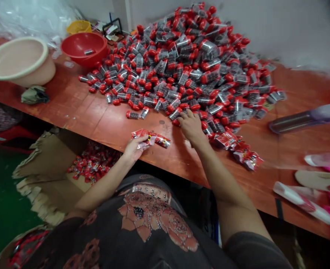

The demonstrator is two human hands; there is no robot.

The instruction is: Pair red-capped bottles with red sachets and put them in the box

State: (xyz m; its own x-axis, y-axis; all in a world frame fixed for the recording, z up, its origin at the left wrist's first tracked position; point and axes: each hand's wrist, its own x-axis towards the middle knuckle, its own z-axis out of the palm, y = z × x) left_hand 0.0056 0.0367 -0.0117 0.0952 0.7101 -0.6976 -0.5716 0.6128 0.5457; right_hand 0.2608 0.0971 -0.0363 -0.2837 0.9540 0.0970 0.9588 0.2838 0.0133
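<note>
"At twelve o'clock, what have we got?"

"Bagged red-capped plastic bottles point(170, 63) heaped on our wooden table point(103, 119). Our right hand point(192, 127) touches them, fingers apart; our left hand point(135, 148) pinches glossy red foil packets point(151, 139)."

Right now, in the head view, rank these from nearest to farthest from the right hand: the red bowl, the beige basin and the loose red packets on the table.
From the right hand:
1. Red foil packets: on the table, just to the hand's right.
2. Red plastic bowl: far left, beside the pile.
3. Beige plastic basin: beyond the bowl, farther left.
</note>
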